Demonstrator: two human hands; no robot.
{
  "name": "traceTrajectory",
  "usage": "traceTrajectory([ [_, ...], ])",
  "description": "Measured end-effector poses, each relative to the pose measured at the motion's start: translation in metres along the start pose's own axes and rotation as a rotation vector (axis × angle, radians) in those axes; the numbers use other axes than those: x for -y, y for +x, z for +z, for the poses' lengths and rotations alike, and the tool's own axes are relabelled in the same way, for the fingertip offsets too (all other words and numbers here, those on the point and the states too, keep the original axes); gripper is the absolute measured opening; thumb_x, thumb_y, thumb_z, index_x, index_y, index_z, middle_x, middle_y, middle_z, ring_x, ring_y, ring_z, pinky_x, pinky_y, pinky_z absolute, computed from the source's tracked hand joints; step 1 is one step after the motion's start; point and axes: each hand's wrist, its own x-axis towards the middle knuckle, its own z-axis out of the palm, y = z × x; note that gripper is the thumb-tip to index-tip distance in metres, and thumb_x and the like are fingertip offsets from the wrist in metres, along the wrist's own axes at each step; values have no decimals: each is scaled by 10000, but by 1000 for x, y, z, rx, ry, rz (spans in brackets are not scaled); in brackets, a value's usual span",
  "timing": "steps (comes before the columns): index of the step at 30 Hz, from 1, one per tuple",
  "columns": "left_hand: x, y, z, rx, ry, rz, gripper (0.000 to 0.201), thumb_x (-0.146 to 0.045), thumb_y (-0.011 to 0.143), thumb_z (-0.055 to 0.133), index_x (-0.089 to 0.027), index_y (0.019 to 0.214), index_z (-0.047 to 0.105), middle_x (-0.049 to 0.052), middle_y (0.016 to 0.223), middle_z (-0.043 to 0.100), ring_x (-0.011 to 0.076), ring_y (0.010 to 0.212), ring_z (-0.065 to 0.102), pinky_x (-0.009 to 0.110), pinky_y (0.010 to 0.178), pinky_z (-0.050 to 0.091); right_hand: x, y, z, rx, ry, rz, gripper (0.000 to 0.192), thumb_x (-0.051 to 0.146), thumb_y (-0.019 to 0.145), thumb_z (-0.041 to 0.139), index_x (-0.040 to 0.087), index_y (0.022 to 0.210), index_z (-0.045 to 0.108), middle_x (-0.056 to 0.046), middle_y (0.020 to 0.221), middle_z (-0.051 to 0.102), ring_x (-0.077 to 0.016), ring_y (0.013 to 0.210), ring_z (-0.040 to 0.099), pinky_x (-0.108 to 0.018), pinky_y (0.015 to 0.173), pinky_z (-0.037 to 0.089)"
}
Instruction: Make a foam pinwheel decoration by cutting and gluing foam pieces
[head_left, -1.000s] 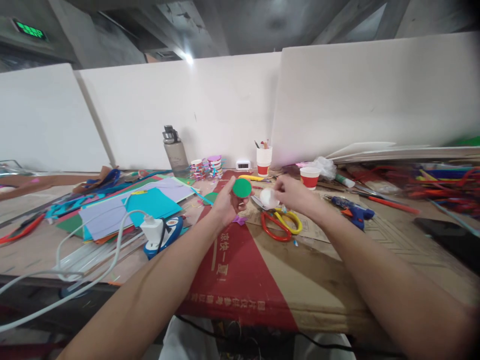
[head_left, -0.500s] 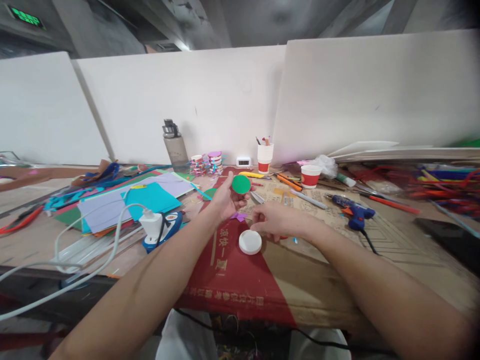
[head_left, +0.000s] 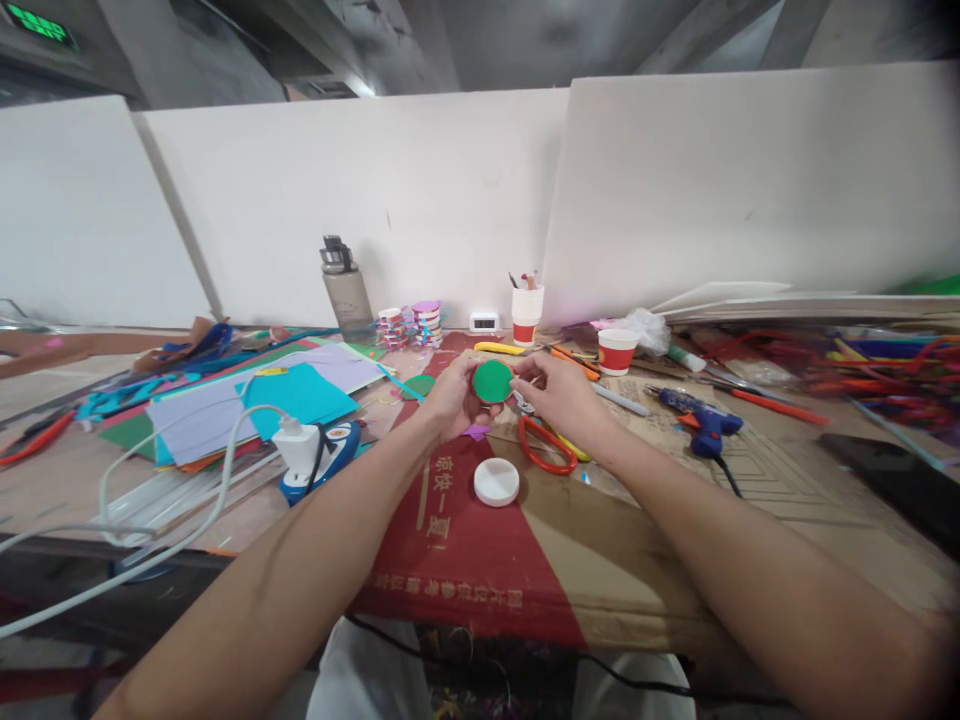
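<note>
My left hand (head_left: 450,400) holds a round green paper disc (head_left: 493,381) upright above the cardboard-covered table (head_left: 645,540). My right hand (head_left: 559,385) pinches the same disc at its right edge, so both hands grip it. A white round lid (head_left: 496,481) lies flat on the red part of the cardboard, just below and nearer than my hands. Red and yellow scissors (head_left: 546,449) lie under my right hand. A small purple paper scrap (head_left: 475,432) rests below my left hand.
Coloured paper sheets (head_left: 247,400), a white plug with cable (head_left: 292,445) and a blue tool lie left. At the back stand a grey bottle (head_left: 343,295), paper cups (head_left: 617,351), a small clock (head_left: 484,322). A blue glue gun (head_left: 701,425) and craft sticks lie right.
My right hand set the white lid down on the red cardboard, then rose to the green disc and took hold of its right edge. My left hand kept the disc.
</note>
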Motion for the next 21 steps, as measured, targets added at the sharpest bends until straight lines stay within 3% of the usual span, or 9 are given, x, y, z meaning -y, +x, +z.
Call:
traceTrajectory([
  [4, 1, 0, 0, 11, 15, 58, 231, -373, 882, 504, -162, 893, 595, 37, 658, 626, 130, 426, 548, 185, 345, 263, 2, 0, -1, -80, -5, -29, 111, 138, 805, 640, 174, 904, 676, -29, 838, 708, -148, 734, 631, -278, 685, 473],
  [13, 4, -1, -1, -45, -38, 88, 375, -519, 933, 514, -166, 1004, 622, 16, 644, 595, 93, 438, 488, 154, 365, 253, -2, -1, 3, -103, 143, 8, 75, 238, 771, 669, 182, 808, 637, -15, 767, 688, -145, 684, 606, -278, 650, 470],
  [21, 2, -1, -2, 110, -43, 23, 476, -570, 952, 395, -151, 973, 622, 57, 681, 641, 136, 465, 550, 198, 397, 337, -4, 6, 1, -18, 416, 284, 151, 283, 759, 705, 193, 716, 592, 23, 616, 613, -96, 496, 492, -216, 440, 417],
])
